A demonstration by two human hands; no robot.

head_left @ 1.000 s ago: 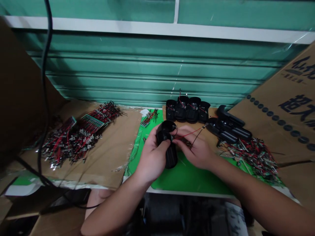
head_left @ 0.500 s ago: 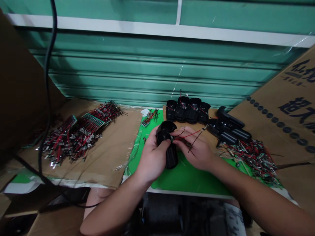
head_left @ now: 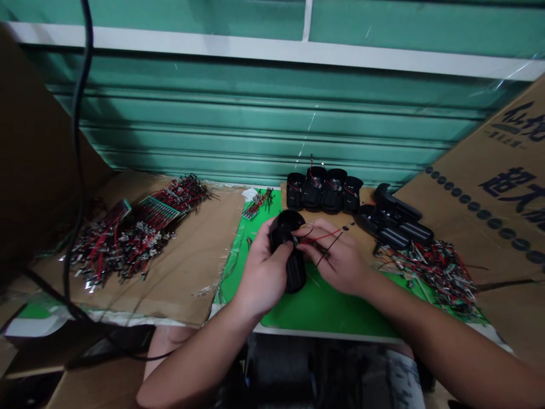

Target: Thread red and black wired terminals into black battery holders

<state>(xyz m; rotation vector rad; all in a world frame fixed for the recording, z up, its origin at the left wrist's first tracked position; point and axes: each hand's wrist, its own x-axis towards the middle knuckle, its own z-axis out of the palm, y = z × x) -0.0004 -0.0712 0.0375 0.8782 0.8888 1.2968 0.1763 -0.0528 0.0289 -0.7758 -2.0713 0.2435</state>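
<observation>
Left grip [head_left: 264,271] closed around black casing [head_left: 296,277], right grip [head_left: 341,262] pinched on thin wires [head_left: 322,235], their inner ends barely discernible.

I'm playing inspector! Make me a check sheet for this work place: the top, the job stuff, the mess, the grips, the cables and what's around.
Surface: green top, with a cardboard sheet on its left part.
Job's things: one black casing in hand; four more casings in a row at the back; others at the right.
Clutter: wire bundles heaped left, a wire pile at right, a white scrap at the back.
Grips: left grip around the casing; right grip at the casing with thin red and black wires; exact pinch unclear.
Cables: thick black cable hanging left.
Surroundings: green slatted wall; printed cardboard at right.
</observation>
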